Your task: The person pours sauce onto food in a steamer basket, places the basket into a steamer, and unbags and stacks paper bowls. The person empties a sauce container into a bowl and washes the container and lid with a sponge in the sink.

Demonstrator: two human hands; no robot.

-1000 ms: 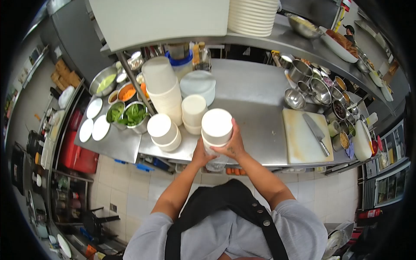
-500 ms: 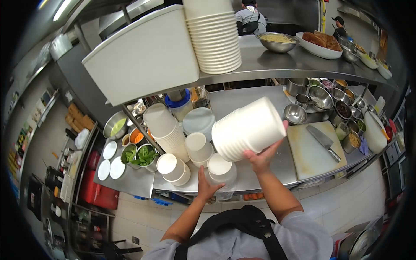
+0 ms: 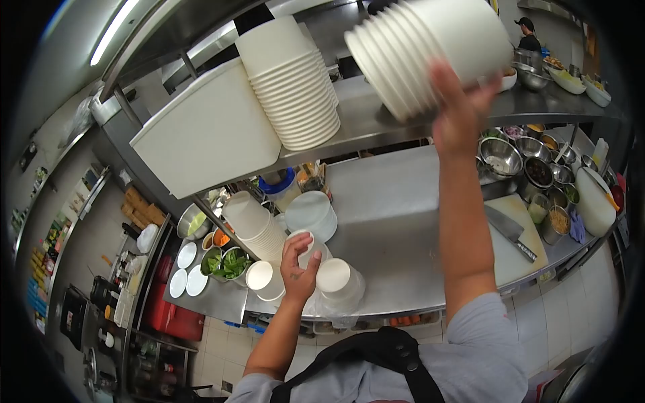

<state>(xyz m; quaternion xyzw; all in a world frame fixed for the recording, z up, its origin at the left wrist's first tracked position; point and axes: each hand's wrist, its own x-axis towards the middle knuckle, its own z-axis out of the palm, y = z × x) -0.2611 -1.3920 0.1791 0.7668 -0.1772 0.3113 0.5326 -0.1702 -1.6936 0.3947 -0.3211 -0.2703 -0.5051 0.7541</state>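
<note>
My right hand [image 3: 460, 111] is raised to the upper shelf and grips a stack of white paper bowls [image 3: 430, 50], tilted on its side with the rims toward the left. Motion blurs the fingers a little. Over the counter, my left hand [image 3: 299, 269] is held up with its fingers extended and nothing in it. Behind that hand stands a short stack of white tubs, partly hidden. A bagged stack of white cups [image 3: 336, 277] is to its right, and white containers [image 3: 264, 279] are to its left.
A tall bowl stack [image 3: 295, 87] and a big white bin [image 3: 208, 127] occupy the upper shelf [image 3: 363, 138]. On the counter are a tall cup stack [image 3: 252, 221], a lidded round tub [image 3: 311, 213], greens [image 3: 232, 262], a knife [image 3: 510, 232] on a cutting board [image 3: 507, 269] and metal bowls [image 3: 500, 156].
My right hand has lifted the bowl stack from above the counter up to the shelf. My left hand has risen from beside the bagged cups and moved slightly left.
</note>
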